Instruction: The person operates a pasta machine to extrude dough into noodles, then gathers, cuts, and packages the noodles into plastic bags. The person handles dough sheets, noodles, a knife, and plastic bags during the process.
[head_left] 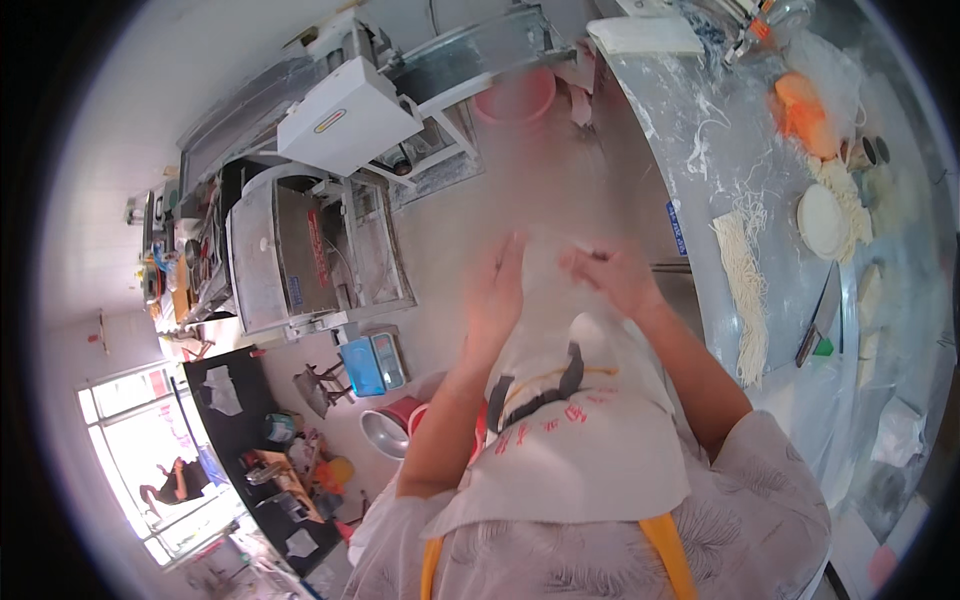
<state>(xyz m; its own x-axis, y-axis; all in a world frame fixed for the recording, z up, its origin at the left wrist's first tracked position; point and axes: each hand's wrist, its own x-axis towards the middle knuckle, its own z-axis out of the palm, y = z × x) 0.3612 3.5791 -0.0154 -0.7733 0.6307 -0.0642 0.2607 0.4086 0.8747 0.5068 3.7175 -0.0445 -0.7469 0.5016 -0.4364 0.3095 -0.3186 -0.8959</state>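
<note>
**Both Hands at the Apron**

We judge the step as handling the apron (600, 475), its far end between the fingers of left hand (499, 287) and right hand (622, 284); next calls for drawing clear. Right fingers curl, left look straighter; blur hides whether either grips. Noodles (743, 295) lie right of both.

Apron (590, 485) coloured off-white, marked in red
The grey shirt (755, 505) is patterned with dark fronds; the straps (668, 555) are coloured yellow-orange, the basin (517, 100) pink.
</note>
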